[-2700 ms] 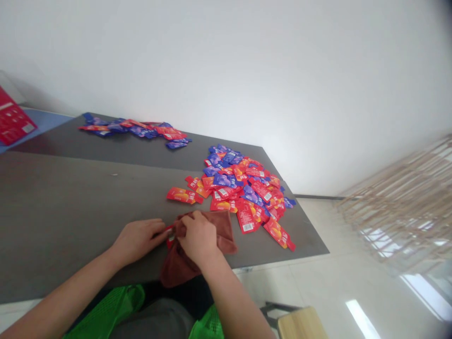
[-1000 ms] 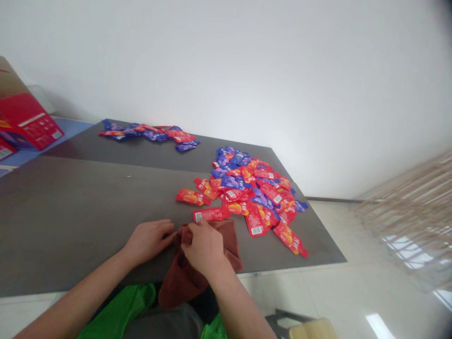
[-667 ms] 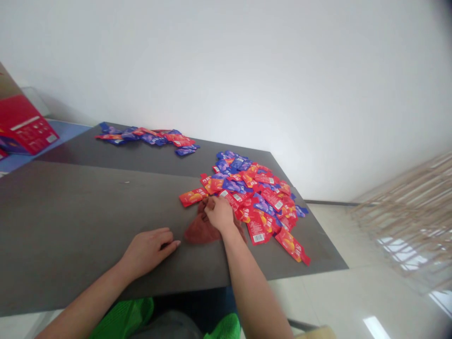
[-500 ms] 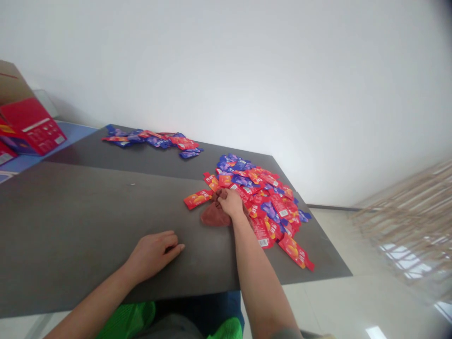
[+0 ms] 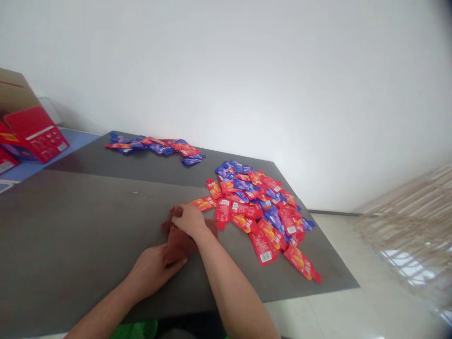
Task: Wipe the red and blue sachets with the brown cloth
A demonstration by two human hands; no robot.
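The head view looks forward and down at close range across the grey table [image 5: 88, 212], its near edge lowest.

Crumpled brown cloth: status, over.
Right hand gripping cloth; left hand touching its near side. Heap of flat red and blue pouches close on the right.

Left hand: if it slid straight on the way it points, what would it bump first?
The brown cloth, which the left hand already seems to touch. The right arm, whose hand grips the cloth, might come next, though depth is unclear.
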